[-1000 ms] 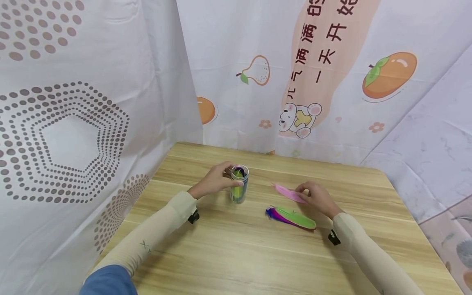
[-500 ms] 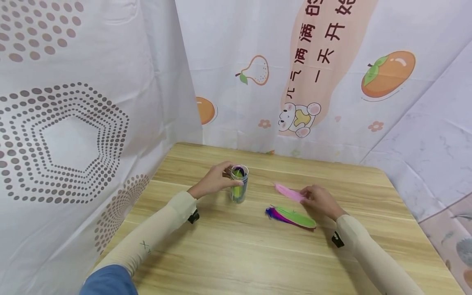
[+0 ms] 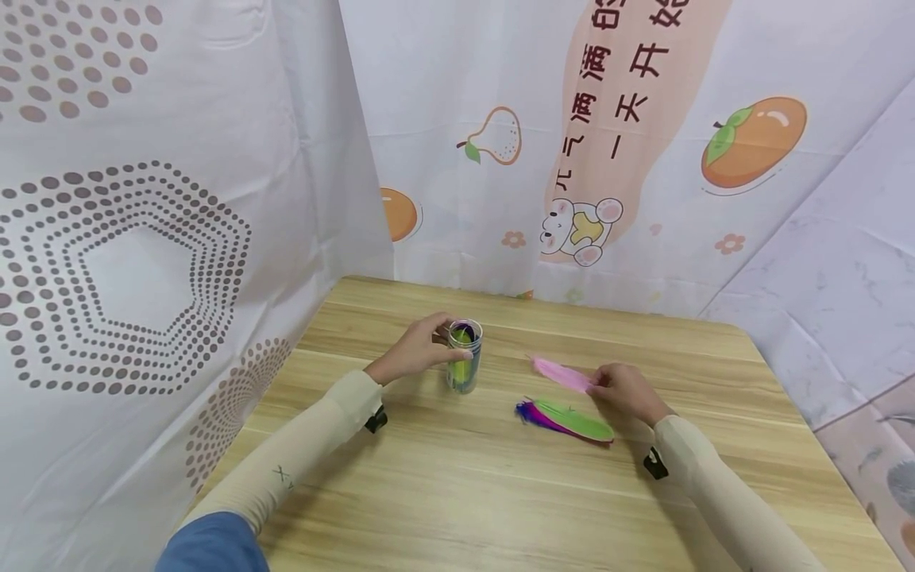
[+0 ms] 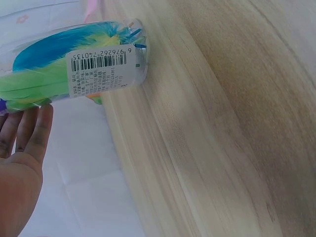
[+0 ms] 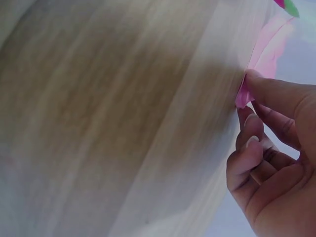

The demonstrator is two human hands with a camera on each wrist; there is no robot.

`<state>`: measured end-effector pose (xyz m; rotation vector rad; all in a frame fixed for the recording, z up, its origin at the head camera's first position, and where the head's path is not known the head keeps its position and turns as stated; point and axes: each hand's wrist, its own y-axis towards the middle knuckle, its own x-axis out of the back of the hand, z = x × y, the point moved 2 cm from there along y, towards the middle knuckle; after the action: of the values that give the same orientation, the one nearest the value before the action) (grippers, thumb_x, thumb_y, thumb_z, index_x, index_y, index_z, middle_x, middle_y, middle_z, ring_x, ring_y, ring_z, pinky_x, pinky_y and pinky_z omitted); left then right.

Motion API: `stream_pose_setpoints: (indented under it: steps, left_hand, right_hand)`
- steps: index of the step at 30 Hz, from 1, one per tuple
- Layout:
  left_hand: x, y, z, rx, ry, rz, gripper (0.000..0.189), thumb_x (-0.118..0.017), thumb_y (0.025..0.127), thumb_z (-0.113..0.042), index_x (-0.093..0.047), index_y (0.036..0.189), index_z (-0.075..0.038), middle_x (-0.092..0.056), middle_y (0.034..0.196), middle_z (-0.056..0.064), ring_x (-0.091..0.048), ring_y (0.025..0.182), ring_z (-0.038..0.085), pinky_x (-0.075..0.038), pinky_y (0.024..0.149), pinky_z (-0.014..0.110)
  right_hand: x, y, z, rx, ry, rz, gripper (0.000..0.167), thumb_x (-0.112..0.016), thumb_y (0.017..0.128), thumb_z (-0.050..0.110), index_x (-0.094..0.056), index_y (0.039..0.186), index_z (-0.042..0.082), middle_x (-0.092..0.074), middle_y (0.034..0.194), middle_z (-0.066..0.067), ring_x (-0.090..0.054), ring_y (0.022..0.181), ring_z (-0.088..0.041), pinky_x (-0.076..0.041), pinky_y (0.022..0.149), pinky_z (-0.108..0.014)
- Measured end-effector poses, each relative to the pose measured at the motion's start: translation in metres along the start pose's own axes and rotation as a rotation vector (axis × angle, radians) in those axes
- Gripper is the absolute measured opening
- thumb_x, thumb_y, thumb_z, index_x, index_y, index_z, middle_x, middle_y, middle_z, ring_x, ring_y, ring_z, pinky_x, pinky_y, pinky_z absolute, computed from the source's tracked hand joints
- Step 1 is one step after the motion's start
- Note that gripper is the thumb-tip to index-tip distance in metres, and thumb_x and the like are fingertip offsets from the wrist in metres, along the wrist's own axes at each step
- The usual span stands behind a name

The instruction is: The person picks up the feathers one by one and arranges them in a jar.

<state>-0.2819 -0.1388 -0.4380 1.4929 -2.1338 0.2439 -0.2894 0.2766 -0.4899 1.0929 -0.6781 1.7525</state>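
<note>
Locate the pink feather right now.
Head view, right of centre: the pink feather is beyond the green feather, right of the clear container, its right end pinched by the right hand.

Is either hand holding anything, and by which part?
The left hand holds the clear jar around its upper side; the right hand pinches the pink feather by its right end in the head view.

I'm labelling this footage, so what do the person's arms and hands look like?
The left hand and right hand are gloveless. Both sleeves are cream, each with a black piece near its cuff; the left one bears dark green marks, one X-shaped, and meets blue fabric.
</note>
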Motion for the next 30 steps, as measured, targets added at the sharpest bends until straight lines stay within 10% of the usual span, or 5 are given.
stream_pose_setpoints:
  steps: [30]
  left_hand:
    - [0.0,0.001,0.002,-0.025,-0.016,0.009,0.052,-0.086,0.083,-0.046,-0.065,0.126,-0.025,-0.068,0.113,-0.005,-0.064,0.103,0.017,-0.054,0.092,0.038]
  right_hand:
    - [0.009,-0.004,0.006,0.029,0.061,-0.075,0.009,-0.075,0.095,0.014,-0.078,0.095,0.006,-0.073,0.084,0.0,-0.063,0.075,-0.014,-0.052,0.065,-0.03]
